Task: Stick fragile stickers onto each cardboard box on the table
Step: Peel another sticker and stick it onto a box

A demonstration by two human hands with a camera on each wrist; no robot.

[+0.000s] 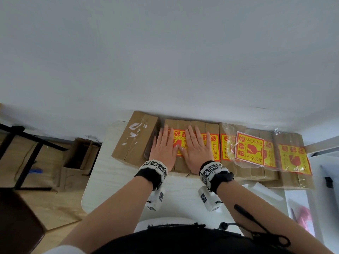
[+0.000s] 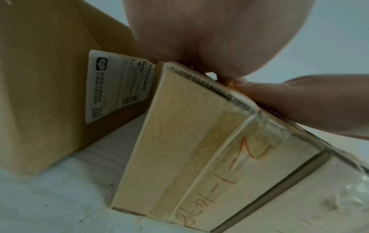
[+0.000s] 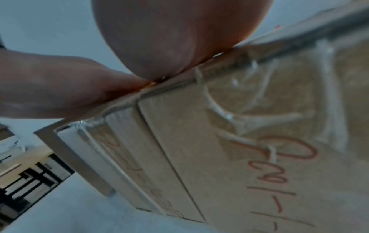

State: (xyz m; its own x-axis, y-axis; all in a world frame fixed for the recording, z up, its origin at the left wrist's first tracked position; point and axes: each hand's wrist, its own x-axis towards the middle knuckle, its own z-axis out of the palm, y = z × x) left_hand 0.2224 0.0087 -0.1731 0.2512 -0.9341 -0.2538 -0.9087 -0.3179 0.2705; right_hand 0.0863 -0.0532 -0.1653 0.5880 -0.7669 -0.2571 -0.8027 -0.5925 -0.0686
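Observation:
Several cardboard boxes stand in a row along the wall on the white table. My left hand lies flat, fingers straight, on the second box, pressing a red-and-yellow fragile sticker. My right hand lies flat beside it, across the seam onto the third box and its sticker. The leftmost box carries no sticker. In the wrist views each palm rests on a box's top edge.
A clear plastic bag with a loose fragile sticker lies on the boxes to the right, which bear stickers. An open cardboard box and a black frame stand on the floor at left.

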